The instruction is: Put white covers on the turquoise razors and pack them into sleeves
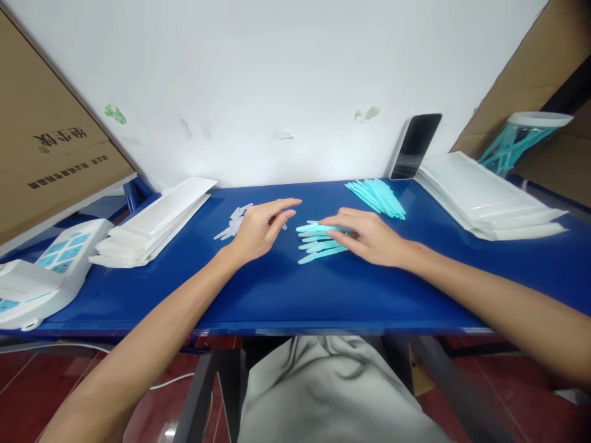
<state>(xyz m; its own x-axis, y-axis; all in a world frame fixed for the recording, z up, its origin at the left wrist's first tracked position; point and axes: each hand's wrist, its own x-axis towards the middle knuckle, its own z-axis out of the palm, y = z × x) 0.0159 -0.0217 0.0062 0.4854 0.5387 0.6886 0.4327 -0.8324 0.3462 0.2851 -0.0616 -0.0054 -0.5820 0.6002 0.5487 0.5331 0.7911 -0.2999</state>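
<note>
My left hand [261,231] hovers above the blue table with its fingers stretched out and the thumb apart from the index finger; nothing is held in it. Small translucent whitish plastic pieces [226,231] lie in a pile just beside and partly behind it. My right hand [367,234] rests over a row of slim teal plastic sticks [318,248] with paler ends pointing left. Its thumb and index finger close on the topmost teal stick [308,227]; the palm hides the sticks' right ends. Behind it lies a fanned bunch of teal sticks [378,197].
Stacks of white packets stand at left [157,218] and right [480,191]. A phone [418,147] leans on the wall. At far left are a white device [74,258] and a cardboard box [55,135]. A clear jar [517,144] at right holds teal sticks. The table's front edge [295,329] is near me.
</note>
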